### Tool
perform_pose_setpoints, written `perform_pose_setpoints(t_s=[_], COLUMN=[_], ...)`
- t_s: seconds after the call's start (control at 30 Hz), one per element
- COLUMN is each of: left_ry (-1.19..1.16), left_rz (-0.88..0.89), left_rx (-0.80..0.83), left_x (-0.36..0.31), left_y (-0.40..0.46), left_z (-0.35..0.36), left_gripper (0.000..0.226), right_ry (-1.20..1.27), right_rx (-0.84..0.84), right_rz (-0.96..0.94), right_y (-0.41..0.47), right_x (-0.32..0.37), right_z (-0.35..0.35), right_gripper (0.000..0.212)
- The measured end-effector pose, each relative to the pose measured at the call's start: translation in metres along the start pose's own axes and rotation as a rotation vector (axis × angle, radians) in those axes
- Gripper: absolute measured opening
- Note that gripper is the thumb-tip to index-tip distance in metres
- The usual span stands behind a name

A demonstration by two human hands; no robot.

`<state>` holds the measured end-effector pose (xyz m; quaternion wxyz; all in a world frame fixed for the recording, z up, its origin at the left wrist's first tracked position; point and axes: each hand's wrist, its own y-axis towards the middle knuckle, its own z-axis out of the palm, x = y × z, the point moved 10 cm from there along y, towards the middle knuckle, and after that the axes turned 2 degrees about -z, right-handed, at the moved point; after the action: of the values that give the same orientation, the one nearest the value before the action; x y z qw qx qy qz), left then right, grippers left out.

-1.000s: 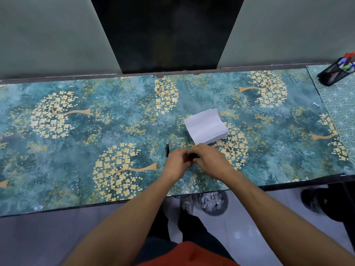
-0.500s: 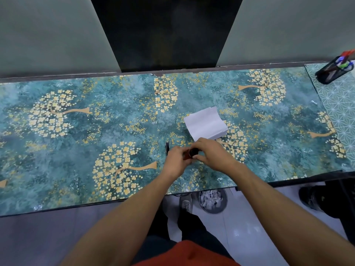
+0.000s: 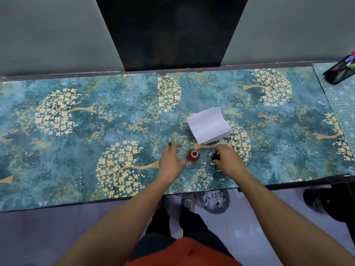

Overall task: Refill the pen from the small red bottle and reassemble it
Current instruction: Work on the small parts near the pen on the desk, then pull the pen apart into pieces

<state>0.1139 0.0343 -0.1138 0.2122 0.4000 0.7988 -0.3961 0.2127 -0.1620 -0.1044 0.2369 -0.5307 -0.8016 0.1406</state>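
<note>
**Your table and what sits on it**

You are looking down at a long table (image 3: 76,135) covered in a teal sheet printed with yellow-blossomed trees. A small red bottle (image 3: 193,156) stands upright near the front edge, its mouth uncapped. Just behind the bottle and slightly to its right lies a folded stack of white paper (image 3: 208,125). To the bottle's left, a little farther back, the dark end of a pen (image 3: 169,143) shows on the sheet. Just right of the bottle sits a small black cap (image 3: 216,157), partly hidden. Far right of the bottle, at the back corner, a black pen holder (image 3: 339,72) rests on a pale geometric-patterned mat (image 3: 343,100).
</note>
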Motion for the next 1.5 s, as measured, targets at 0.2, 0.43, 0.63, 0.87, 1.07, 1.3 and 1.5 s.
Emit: perform_pose_setpoints(t_s=[0.2,0.43,0.63,0.87,1.07,1.3,1.5], left_ry=[0.071,0.088,-0.196,-0.281,-0.305,-0.384,-0.421], left_rz=[-0.175,-0.196,-0.1,0.049,0.036,-0.027,-0.142], left_rx=[-0.116,-0.106,-0.165,-0.282,-0.288,-0.243,-0.24], left_x=[0.034,0.034,0.011,-0.012,0.004,0.018,0.047], left_y=[0.0,0.002,-0.015,-0.039,-0.046,-0.047,-0.051], left_z=[-0.029,-0.036,-0.057,-0.089,-0.1,-0.098,-0.097], left_gripper=[0.036,0.012,0.008,0.009,0.013,0.001,0.008], right_ry=[-0.017,0.151,0.43,0.652,0.771,0.854,0.82], right_rx=[0.011,-0.227,-0.219,-0.061,0.08,0.112,0.024], right_rz=[0.01,-0.065,-0.159,-0.08,-0.09,-0.074,0.003], right_y=[0.002,-0.002,0.004,0.011,0.017,0.024,0.031], right_x=[0.003,0.038,0.1,0.147,0.16,0.165,0.157], right_z=[-0.009,-0.066,-0.083,-0.057,-0.041,-0.038,-0.043], right_gripper=[0.049,0.034,0.026,0.036,0.025,0.008,0.013])
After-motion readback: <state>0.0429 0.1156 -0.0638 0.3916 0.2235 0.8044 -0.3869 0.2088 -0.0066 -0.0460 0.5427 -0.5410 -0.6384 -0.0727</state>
